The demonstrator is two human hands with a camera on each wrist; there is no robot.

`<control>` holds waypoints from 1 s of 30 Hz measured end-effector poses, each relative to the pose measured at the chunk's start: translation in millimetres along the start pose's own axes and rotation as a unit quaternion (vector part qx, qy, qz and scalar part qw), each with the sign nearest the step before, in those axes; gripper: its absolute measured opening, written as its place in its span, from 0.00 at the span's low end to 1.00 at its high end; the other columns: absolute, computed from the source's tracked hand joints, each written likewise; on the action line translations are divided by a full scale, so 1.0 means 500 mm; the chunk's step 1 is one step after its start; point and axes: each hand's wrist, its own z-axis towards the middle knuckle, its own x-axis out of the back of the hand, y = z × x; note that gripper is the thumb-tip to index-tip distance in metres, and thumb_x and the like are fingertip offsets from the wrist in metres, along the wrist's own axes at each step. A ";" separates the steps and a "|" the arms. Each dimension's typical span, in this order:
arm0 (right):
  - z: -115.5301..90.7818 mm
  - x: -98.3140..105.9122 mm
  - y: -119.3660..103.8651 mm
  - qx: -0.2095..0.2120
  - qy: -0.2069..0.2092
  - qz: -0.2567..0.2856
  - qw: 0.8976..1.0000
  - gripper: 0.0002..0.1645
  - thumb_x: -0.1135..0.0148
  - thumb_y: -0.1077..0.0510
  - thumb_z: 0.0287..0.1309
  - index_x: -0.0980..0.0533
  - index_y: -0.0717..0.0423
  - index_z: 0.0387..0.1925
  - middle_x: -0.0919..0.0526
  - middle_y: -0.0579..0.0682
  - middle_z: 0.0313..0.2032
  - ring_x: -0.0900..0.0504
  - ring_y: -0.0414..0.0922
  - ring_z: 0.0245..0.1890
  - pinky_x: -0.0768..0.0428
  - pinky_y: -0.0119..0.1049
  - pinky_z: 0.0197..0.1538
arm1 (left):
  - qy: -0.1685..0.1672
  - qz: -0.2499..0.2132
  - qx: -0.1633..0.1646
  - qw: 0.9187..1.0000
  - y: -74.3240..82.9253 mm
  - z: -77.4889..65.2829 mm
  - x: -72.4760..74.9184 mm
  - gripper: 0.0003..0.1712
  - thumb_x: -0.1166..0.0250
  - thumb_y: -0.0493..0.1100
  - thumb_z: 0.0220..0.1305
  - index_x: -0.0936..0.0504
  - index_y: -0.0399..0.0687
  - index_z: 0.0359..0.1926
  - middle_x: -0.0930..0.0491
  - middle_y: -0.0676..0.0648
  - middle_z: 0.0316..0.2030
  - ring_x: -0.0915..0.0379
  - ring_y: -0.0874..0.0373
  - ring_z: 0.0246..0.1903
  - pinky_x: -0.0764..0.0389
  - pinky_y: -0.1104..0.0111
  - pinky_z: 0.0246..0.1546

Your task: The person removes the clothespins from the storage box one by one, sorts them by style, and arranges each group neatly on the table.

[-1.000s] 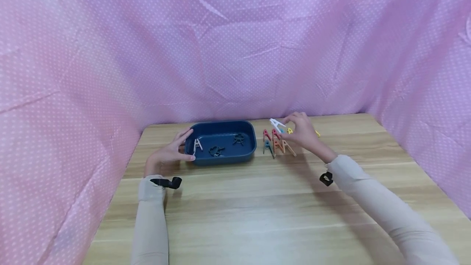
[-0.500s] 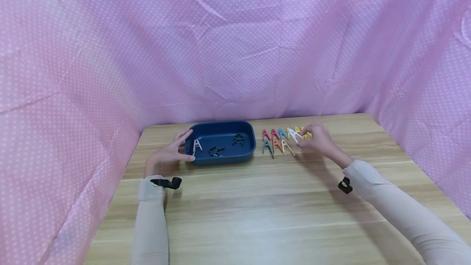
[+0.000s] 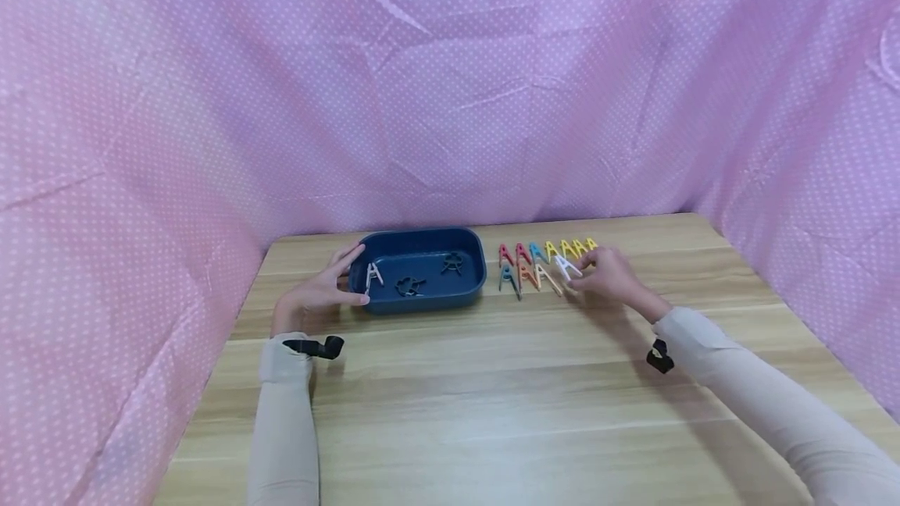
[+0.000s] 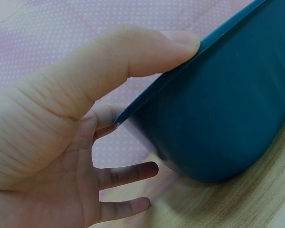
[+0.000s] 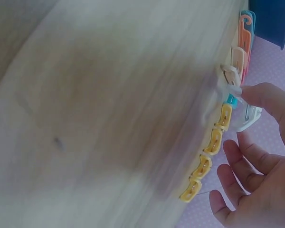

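Note:
My right hand pinches a white clothespin between thumb and fingers, at the right end of the front row on the table. In the right wrist view the white clothespin shows between thumb and index finger, overlapping the row. Beside it lie a peach clothespin, an orange one and a teal one. With thumb on the near rim and fingers at the far corner, my left hand holds the left end of a dark blue basin. The thumb presses the rim in the left wrist view.
The back row has two red clothespins, a blue one and several yellow ones. In the basin are a pale pink clothespin and two dark openwork pieces. A pink dotted curtain hangs behind the wooden table.
My right hand has carried the white clothespin rightward and down, from above the back row to the end of the front row. The left hand stays on the basin.

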 end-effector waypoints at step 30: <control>0.006 -0.032 0.019 0.012 -0.006 -0.053 0.999 0.13 0.26 0.47 0.42 0.17 0.51 0.23 0.17 0.46 0.22 0.28 0.50 0.31 0.35 0.42 0.38 | -0.003 -0.001 0.000 1.000 -0.007 0.005 0.001 0.60 0.29 0.50 0.53 0.63 0.61 0.74 0.73 0.51 0.73 0.58 0.37 0.69 0.50 0.39 0.64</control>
